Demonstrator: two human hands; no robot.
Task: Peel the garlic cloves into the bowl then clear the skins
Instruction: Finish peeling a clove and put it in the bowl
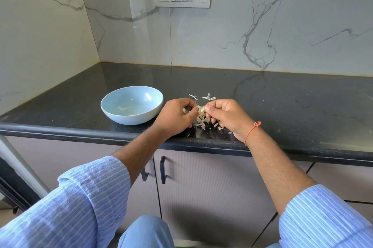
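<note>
Both my hands pinch one garlic clove (201, 111) over the worktop (282, 106): left hand (177, 115) holds, right hand (226, 115) fingers (207, 108) pick at skin. Clove's long axis can't be judged. Loose skins (202, 122) lie beneath and at 12 o'clock. Bowl (132, 105) sits at 9 o'clock, nearer my left hand, so that side probably does the drop.

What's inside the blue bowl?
The blue bowl holds a few small pale bits at its bottom, maybe peeled garlic or skin; too blurry to tell. Its near wall hides the closest part of the inside.
</note>
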